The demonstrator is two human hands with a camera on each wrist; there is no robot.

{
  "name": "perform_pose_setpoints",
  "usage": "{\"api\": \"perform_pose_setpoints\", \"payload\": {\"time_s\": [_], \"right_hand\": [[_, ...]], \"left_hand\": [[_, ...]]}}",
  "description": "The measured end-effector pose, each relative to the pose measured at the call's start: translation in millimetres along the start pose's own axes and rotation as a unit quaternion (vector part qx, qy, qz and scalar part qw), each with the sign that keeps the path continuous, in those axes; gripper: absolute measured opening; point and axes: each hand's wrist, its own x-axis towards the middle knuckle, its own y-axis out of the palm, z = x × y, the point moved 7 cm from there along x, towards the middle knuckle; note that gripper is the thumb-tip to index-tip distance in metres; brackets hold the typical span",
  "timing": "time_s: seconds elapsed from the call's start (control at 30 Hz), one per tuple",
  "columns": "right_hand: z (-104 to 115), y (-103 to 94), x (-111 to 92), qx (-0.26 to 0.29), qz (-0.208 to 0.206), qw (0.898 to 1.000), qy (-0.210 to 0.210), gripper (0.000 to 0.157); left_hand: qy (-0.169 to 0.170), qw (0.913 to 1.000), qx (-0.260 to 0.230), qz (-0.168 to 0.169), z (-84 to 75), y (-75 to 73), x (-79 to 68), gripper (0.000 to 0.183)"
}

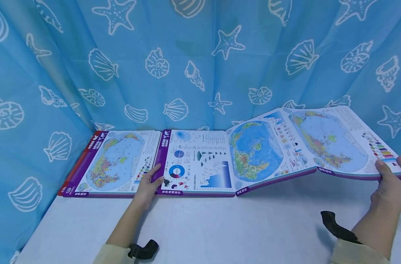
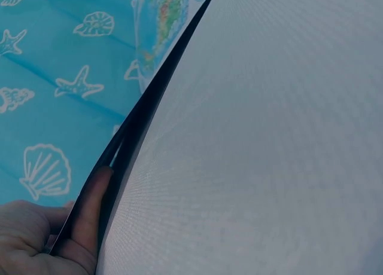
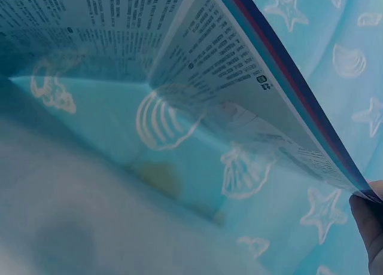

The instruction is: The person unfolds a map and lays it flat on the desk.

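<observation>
Pinches with the left grip [image 1: 146, 189] the purple-bordered, rectangular paper fold-out map [image 1: 200, 161], lying flat beside this grip; holds with the right grip [image 1: 390, 187] its right end, raised above the smooth white desk [image 1: 227, 227].

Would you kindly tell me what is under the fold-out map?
Under the raised end of the fold-out map, the right wrist view shows the white table and the blue curtain; anything beneath the flat left panels is covered and cannot be seen.
</observation>
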Motion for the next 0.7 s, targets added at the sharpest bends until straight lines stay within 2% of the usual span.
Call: {"api": "perform_pose_setpoints", "payload": {"time_s": [0.17,0.33,0.5,0.6,0.7], "right_hand": [[-16,-11.0,18,0.0,-0.003,1.0,0.009,0.065],[-25,-22.7,25,-0.086,-0.005,0.996,0.005,0.065],[-32,-30.1,34,-0.126,-0.01,0.992,-0.015,0.059],[-41,-32.0,40,-0.18,-0.013,0.983,-0.029,0.054],[-50,-30.5,43,-0.251,-0.009,0.967,-0.027,0.054]], "left_hand": [[-0.011,0.9999,-0.007,0.004,3.1,-0.9,2.8,0.054],[-0.012,0.9998,-0.014,0.005,4.0,0.1,2.1,0.054],[-0.01,0.9998,-0.015,0.01,4.2,1.3,2.6,0.054],[-0.009,0.9998,-0.016,0.01,3.6,0.6,3.0,0.054],[-0.008,0.9998,-0.02,0.006,2.7,-1.0,2.9,0.054]]}}
